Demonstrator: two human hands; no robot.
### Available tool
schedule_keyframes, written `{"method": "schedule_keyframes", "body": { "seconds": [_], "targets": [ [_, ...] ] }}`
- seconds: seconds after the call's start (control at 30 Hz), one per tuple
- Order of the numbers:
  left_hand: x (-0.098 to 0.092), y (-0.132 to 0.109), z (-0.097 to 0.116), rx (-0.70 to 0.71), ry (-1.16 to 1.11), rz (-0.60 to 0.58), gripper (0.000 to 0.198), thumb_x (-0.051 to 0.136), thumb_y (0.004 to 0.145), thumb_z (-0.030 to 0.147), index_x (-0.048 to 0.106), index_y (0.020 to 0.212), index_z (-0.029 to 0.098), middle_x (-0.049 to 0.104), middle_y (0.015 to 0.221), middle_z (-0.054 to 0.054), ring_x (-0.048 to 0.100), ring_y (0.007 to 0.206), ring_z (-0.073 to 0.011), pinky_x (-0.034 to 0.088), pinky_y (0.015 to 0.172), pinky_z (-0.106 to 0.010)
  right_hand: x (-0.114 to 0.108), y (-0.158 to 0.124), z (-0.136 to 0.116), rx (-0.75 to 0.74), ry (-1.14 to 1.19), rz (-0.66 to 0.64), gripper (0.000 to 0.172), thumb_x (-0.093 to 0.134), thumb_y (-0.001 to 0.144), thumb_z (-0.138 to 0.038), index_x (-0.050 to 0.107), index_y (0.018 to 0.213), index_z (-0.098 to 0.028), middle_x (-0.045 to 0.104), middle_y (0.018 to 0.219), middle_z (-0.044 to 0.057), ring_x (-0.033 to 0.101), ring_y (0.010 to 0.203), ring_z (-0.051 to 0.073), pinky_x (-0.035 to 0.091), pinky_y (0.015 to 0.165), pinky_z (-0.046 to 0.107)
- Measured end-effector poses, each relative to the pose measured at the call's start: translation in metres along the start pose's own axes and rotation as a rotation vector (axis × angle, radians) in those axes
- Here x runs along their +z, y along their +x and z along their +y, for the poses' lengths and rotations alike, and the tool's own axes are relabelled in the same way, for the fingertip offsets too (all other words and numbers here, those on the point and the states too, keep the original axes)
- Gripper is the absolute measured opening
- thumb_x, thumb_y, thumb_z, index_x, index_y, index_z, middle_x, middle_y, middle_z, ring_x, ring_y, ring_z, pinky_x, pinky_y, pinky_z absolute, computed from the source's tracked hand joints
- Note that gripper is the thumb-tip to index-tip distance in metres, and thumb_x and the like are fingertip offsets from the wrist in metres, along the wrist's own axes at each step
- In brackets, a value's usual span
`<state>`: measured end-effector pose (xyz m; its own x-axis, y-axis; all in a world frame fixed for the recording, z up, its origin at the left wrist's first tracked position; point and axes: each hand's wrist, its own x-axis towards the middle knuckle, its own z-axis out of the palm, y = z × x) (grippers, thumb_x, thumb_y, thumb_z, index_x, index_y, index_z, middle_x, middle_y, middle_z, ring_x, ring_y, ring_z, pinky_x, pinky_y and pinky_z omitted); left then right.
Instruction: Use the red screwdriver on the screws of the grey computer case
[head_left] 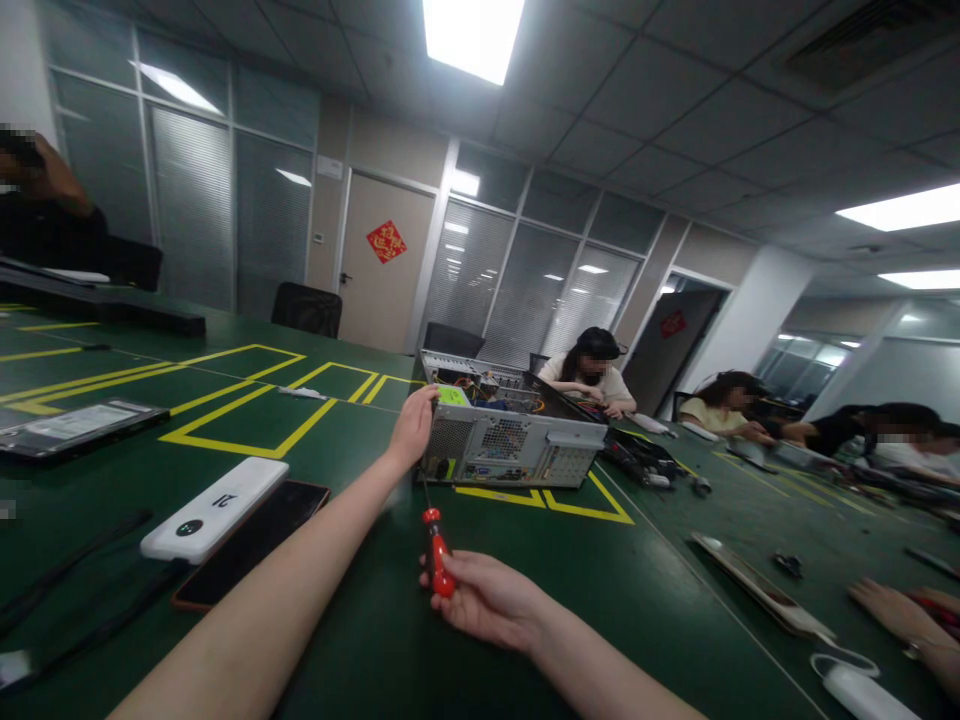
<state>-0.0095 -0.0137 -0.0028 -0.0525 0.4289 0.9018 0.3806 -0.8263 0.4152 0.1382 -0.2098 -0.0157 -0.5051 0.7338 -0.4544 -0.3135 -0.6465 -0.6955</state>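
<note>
A metal computer case [517, 450] lies on its side on the green table, its top side uncovered, with wires and parts showing inside. My left hand [412, 430] is on the case's left rear corner, beside a box with a bright green label [452, 396]; its fingers curl over the edge and are partly hidden. In my right hand [487, 600] is a red-handled screwdriver [437, 555], gripped between thumb and fingers. The screwdriver's thin shaft points up toward the lower left corner of the case's back panel; whether its tip touches cannot be made out.
Left of my arm lie a white power bank [214, 510], a dark phone [255, 545] and a hard drive [79, 425]. Yellow tape [225, 445] marks the green table [360, 640]. Another phone [761, 585] and a co-worker's hand [889, 605] are at right; several people sit around.
</note>
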Motion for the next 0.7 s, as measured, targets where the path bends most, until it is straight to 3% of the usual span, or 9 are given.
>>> {"method": "schedule_keyframes", "body": {
  "seconds": [0.17, 0.23, 0.37, 0.53, 0.7],
  "targets": [
    [-0.001, 0.000, 0.001, -0.009, -0.009, 0.001, 0.037, 0.023, 0.095, 0.033, 0.055, 0.108, 0.019, 0.057, 0.120, -0.011, 0.051, 0.117, -0.0204, 0.038, 0.104, -0.044, 0.000, -0.001, -0.008, 0.070, -0.003, 0.171, 0.014, 0.050, 0.089, -0.028, 0.049, 0.089, -0.014, 0.058, 0.063, -0.001, 0.051, 0.043, 0.005, 0.034, 0.039, 0.010],
    [-0.001, 0.000, 0.001, -0.012, -0.007, -0.003, 0.037, 0.023, 0.095, 0.033, 0.055, 0.107, 0.018, 0.057, 0.120, -0.011, 0.051, 0.117, -0.0205, 0.038, 0.104, -0.044, 0.000, -0.003, -0.009, 0.099, -0.020, 0.146, 0.009, 0.051, 0.088, -0.024, 0.045, 0.090, -0.017, 0.061, 0.071, 0.001, 0.048, 0.041, 0.003, 0.030, 0.038, 0.009],
    [-0.001, 0.000, 0.001, -0.012, -0.004, -0.004, 0.038, 0.023, 0.095, 0.034, 0.055, 0.107, 0.019, 0.058, 0.120, -0.011, 0.051, 0.116, -0.0204, 0.038, 0.104, -0.044, -0.003, -0.005, -0.008, 0.114, -0.061, 0.014, 0.019, 0.055, 0.085, -0.021, 0.044, 0.101, -0.020, 0.060, 0.073, 0.000, 0.035, 0.036, 0.000, 0.020, 0.038, 0.010],
    [-0.001, 0.000, 0.001, -0.012, 0.003, -0.007, 0.038, 0.022, 0.095, 0.035, 0.054, 0.108, 0.019, 0.057, 0.120, -0.010, 0.050, 0.117, -0.0199, 0.039, 0.104, -0.044, -0.008, -0.001, -0.003, 0.128, 0.002, -0.179, 0.025, 0.058, 0.077, -0.021, 0.042, 0.096, -0.021, 0.064, 0.085, 0.005, 0.059, 0.058, 0.011, 0.035, 0.052, 0.018],
    [-0.001, 0.000, 0.001, -0.013, 0.011, -0.015, 0.038, 0.022, 0.095, 0.034, 0.054, 0.108, 0.019, 0.057, 0.121, -0.011, 0.050, 0.117, -0.0201, 0.038, 0.104, -0.044, -0.009, 0.001, 0.002, 0.055, -0.057, -0.170, 0.045, 0.065, 0.070, -0.014, 0.041, 0.108, -0.018, 0.066, 0.094, 0.010, 0.068, 0.081, 0.021, 0.043, 0.064, 0.024]
  ]
}}
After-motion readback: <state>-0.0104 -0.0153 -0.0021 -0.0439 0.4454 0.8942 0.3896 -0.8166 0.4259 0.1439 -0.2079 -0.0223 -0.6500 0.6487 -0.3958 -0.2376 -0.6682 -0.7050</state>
